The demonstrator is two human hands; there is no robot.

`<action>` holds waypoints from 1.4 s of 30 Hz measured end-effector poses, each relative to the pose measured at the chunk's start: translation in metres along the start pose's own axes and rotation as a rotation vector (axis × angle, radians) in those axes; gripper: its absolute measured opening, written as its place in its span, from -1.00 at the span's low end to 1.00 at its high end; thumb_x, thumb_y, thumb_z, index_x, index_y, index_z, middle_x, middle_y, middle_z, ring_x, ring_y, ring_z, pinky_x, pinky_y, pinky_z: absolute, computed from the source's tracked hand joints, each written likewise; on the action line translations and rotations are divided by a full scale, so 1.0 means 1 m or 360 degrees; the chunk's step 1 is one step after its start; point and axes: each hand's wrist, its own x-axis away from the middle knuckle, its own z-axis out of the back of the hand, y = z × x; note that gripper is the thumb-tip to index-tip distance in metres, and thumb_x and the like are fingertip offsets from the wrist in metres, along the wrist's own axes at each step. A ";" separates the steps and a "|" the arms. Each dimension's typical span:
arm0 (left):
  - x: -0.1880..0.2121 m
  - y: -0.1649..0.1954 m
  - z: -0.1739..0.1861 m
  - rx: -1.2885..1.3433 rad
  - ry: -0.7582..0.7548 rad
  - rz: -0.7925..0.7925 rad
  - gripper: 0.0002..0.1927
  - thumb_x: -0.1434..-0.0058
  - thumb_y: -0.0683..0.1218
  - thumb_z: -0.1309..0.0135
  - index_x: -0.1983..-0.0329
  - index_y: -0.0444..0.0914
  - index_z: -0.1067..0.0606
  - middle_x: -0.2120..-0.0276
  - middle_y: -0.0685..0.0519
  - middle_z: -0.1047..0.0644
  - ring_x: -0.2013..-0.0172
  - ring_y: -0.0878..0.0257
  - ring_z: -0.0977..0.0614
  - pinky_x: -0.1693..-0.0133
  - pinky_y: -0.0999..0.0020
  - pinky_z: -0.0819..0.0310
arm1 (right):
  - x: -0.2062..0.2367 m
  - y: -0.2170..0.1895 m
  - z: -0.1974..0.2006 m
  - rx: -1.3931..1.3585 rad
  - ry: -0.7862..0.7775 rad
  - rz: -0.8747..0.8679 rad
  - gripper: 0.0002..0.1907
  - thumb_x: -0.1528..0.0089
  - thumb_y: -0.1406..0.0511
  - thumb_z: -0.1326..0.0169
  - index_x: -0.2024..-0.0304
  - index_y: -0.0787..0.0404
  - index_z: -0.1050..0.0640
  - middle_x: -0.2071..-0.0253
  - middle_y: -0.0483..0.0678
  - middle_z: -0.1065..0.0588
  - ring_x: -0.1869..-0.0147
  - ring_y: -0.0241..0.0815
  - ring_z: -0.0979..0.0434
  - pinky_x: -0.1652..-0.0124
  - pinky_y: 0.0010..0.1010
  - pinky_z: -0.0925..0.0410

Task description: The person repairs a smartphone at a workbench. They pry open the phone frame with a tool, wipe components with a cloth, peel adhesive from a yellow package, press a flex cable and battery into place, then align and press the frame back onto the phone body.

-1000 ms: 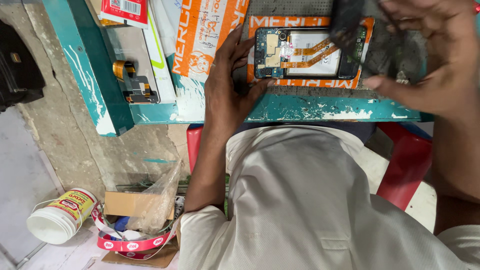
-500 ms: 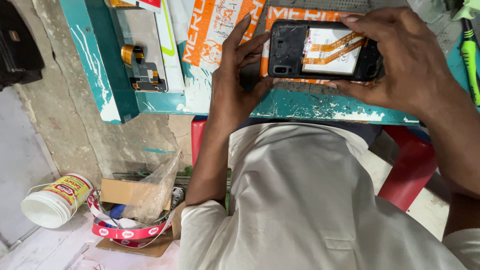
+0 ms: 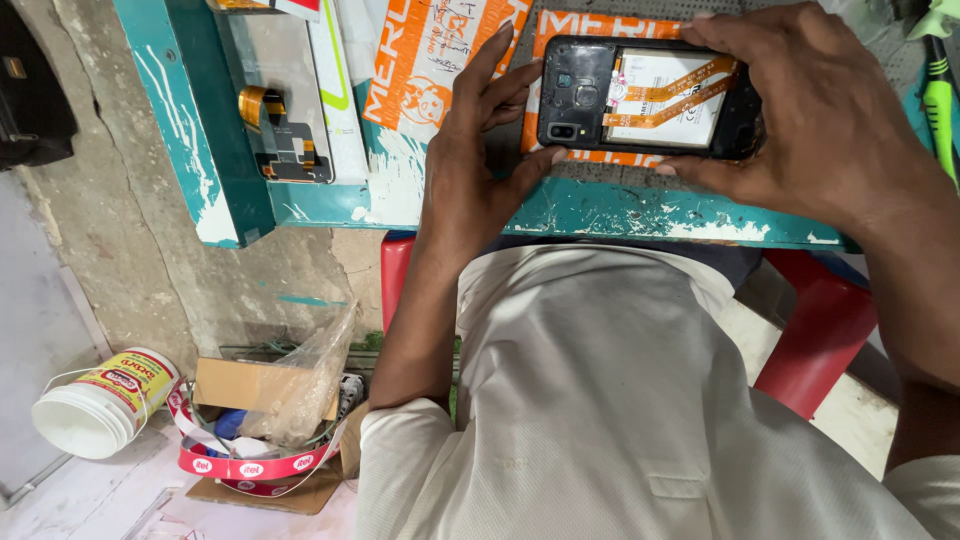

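The phone [image 3: 640,98] lies back-up and opened near the front edge of the teal desk [image 3: 640,212], at about one o'clock from the person's chest. Its rear cover is off, so the pale battery, two orange ribbon cables crossing it on a slant, and the dark camera block at its nine o'clock end are all bare.

The right hand [image 3: 830,120] wraps around the phone's three o'clock end, fingers curled over the far long edge and thumb pressing the near long edge, pinching the frame across its width. The left hand [image 3: 475,165] rests at the nine o'clock end, fingers spread and slightly raised, the thumb tip touching the near corner by the camera; it steadies and does not grip.

The phone looks light, stiff and flat, and probably slick along its dark rim. With the cover gone it is likely fragile: the ribbon cables are thin and would tear or unplug if snagged, and the battery should not be pressed or bent. The safest hold seems to be by the outer frame edges, as now, keeping fingertips off the exposed middle.

At ten o'clock, well apart, a separate screen panel [image 3: 285,90] with its own ribbon lies on the desk. A green-handled tool [image 3: 938,110] sits at three o'clock.
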 end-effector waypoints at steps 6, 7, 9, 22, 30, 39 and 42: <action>0.001 -0.002 -0.002 -0.0003 -0.0012 0.0066 0.03 -0.20 -0.24 -0.45 -0.58 -0.15 -0.05 -0.28 -0.10 -0.51 -0.24 0.08 -0.64 -0.30 0.20 -0.63 | -0.014 -0.006 0.006 0.0054 0.0034 0.0193 -0.15 0.07 0.16 -0.43 -0.21 0.37 -0.46 -0.12 0.22 -0.49 -0.19 0.23 -0.47 -0.13 -0.05 -0.38; 0.000 -0.003 -0.003 0.0015 -0.0015 0.0067 0.04 -0.20 -0.23 -0.45 -0.58 -0.15 -0.03 -0.29 -0.11 -0.51 -0.23 0.08 -0.65 -0.30 0.20 -0.64 | -0.017 -0.006 0.006 0.0075 -0.0034 0.0141 -0.15 0.07 0.14 -0.44 -0.19 0.36 -0.48 -0.09 0.21 -0.49 -0.17 0.23 -0.48 -0.11 -0.06 -0.38; 0.000 -0.004 -0.005 -0.0080 0.0019 0.0020 0.03 -0.18 -0.22 -0.47 -0.54 -0.15 -0.03 -0.28 -0.11 -0.51 -0.24 0.07 -0.63 -0.31 0.19 -0.62 | -0.023 -0.005 0.006 0.0115 -0.0174 0.0040 -0.17 0.07 0.10 -0.46 -0.17 0.34 -0.51 -0.04 0.21 -0.51 -0.13 0.22 -0.50 -0.09 -0.08 -0.38; -0.003 -0.003 -0.015 -0.0148 0.0142 -0.0008 0.11 -0.10 -0.16 -0.55 -0.55 -0.15 -0.04 -0.25 -0.10 -0.55 -0.19 0.10 -0.64 -0.22 0.24 -0.63 | -0.051 0.002 0.003 0.0189 -0.0638 -0.0157 -0.09 0.13 -0.02 -0.48 -0.12 0.34 -0.53 0.05 0.20 -0.57 -0.11 0.16 -0.55 -0.08 -0.11 -0.38; -0.003 -0.004 -0.014 -0.0168 0.0133 -0.0001 0.12 -0.10 -0.16 -0.55 -0.55 -0.16 -0.04 -0.25 -0.08 -0.54 -0.18 0.10 -0.65 -0.22 0.24 -0.63 | -0.045 0.005 -0.001 0.0202 -0.0614 -0.0109 -0.01 0.18 -0.03 -0.50 -0.14 0.39 -0.49 0.03 0.21 -0.55 -0.11 0.16 -0.55 -0.09 -0.11 -0.37; -0.002 -0.004 -0.013 -0.0177 0.0148 -0.0015 0.10 -0.10 -0.14 -0.55 -0.54 -0.17 -0.06 -0.24 -0.09 -0.54 -0.15 0.09 -0.65 -0.22 0.23 -0.62 | -0.045 0.000 0.006 0.0017 -0.0529 -0.0022 -0.06 0.12 0.01 -0.48 -0.15 0.39 -0.46 -0.01 0.21 -0.52 -0.13 0.21 -0.52 -0.06 -0.07 -0.35; 0.000 -0.003 -0.013 -0.0185 0.0154 -0.0022 0.09 -0.11 -0.15 -0.54 -0.54 -0.17 -0.06 -0.23 -0.08 -0.54 -0.15 0.09 -0.65 -0.22 0.22 -0.61 | -0.036 -0.010 0.006 0.0076 -0.0394 -0.0067 -0.11 0.11 0.11 -0.46 -0.20 0.33 -0.48 -0.08 0.22 -0.47 -0.18 0.24 -0.46 -0.12 -0.07 -0.34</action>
